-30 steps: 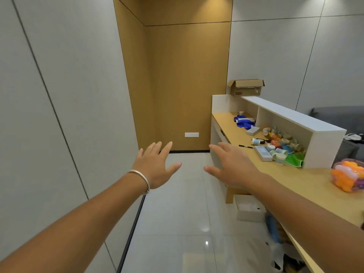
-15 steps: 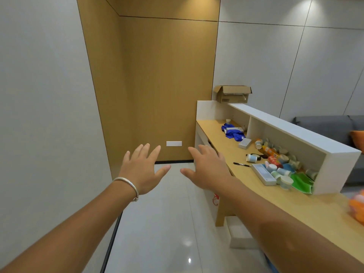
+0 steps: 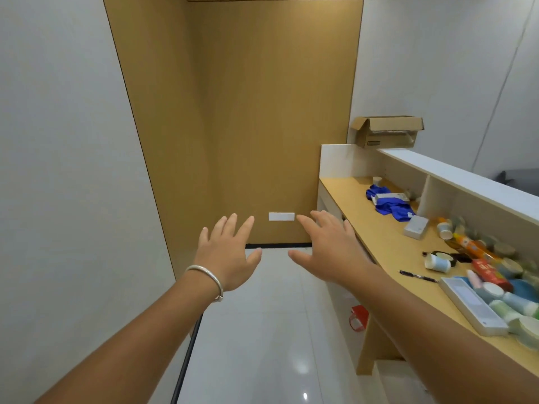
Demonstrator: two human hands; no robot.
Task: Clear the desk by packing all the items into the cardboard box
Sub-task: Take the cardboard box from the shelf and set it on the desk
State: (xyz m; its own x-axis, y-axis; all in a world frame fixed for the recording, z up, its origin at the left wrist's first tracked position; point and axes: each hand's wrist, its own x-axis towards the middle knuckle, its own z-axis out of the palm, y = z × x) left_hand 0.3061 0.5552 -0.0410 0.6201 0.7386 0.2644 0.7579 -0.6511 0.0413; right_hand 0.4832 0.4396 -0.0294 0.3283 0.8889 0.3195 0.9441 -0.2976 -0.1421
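An open cardboard box [image 3: 386, 132] stands on the white shelf top [image 3: 455, 173] at the far end of the wooden desk [image 3: 376, 228]. On the desk lie a blue cloth [image 3: 389, 204], a small white box [image 3: 416, 227], a toppled paper cup [image 3: 436, 262], a pen [image 3: 417, 277], a long flat white box [image 3: 474, 306] and several bottles and cups [image 3: 495, 266]. My left hand [image 3: 229, 253], with a silver bangle, and my right hand [image 3: 329, 247] are stretched out in the air over the floor, fingers spread, holding nothing, left of the desk.
A wood-panelled wall [image 3: 248, 126] with a white socket plate [image 3: 281, 216] closes the corridor ahead. A grey wall runs along the left. A red item [image 3: 358, 317] hangs under the desk. The glossy tiled floor [image 3: 262, 330] lies between wall and desk.
The view has moved forward along the corridor and turned left; the desk and box look nearer. Both hands stay spread and empty in front of me.
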